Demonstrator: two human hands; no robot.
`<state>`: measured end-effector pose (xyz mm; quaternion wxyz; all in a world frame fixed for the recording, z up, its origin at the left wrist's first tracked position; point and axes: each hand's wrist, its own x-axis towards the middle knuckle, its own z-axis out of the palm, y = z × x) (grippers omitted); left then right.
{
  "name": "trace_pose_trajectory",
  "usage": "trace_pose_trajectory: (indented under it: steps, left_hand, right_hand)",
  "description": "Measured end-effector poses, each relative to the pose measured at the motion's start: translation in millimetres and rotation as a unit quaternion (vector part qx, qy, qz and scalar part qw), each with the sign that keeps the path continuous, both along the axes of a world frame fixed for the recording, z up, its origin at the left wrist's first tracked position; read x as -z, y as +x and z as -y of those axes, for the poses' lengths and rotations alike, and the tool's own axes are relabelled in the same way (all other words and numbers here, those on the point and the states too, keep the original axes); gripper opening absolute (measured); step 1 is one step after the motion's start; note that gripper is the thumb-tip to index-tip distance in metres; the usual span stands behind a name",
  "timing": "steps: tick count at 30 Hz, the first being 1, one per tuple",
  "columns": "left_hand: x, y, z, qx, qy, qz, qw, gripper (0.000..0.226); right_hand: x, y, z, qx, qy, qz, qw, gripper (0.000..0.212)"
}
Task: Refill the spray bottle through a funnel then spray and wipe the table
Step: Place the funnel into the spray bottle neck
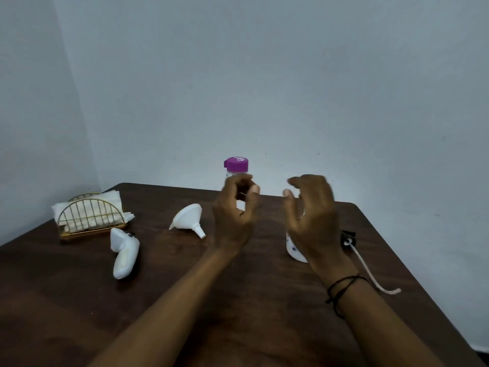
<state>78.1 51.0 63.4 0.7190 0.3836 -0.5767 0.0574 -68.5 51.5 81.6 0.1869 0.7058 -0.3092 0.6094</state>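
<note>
A: Looking at the dark brown wooden table (79, 313): both hands raised above its middle, both blurred. Left hand (234, 215) has fingers curled toward the thumb, nothing visibly in it. Right hand (312, 215) has fingers loosely bent, spread, holding nothing

B: Spray bottle?

A: White bottle body with small dark dots (292, 247) stands upright toward the right edge, mostly hidden behind the right hand. Can't tell if the hand touches it. Black spray head with a long white tube (370, 271) lies off the bottle, just beside it on the right-edge side

B: Funnel, refill?

A: White plastic funnel (188, 218) lies on its side left of the left hand, spout pointing toward the near edge. Clear bottle with a purple cap (236, 166) stands at the far edge, behind the left hand, cap on

B: Wipes?

A: Gold wire holder with white paper napkins (90, 215) at the far-left corner. White handheld controller (123, 254) lies just in front of it
</note>
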Motion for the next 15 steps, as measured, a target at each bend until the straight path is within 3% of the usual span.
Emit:
trace_pose_trajectory:
  steps: [4, 9, 11, 15]
  left_hand:
    - [2.6, 54.2, -0.8, -0.067, 0.013, -0.096, 0.993, 0.01]
    - [21.0, 116.5, 12.8, -0.145, 0.148, -0.174, 0.963, 0.012]
    - [26.9, 129.8, 16.7, -0.182, 0.231, -0.173, 0.94, 0.018]
    - [36.7, 135.8, 15.7, -0.244, 0.419, -0.092, 0.87, 0.032]
  right_hand:
    - [16.7, 60.7, -4.4, -0.1, 0.094, -0.068, 0.988, 0.017]
    - [42.9, 126.5, 5.5, -0.126, 0.237, -0.134, 0.954, 0.021]
    - [52.2, 144.8, 12.2, -0.106, 0.304, -0.163, 0.933, 0.02]
    - [65.3, 164.8, 21.4, -0.061, 0.401, -0.204, 0.891, 0.018]
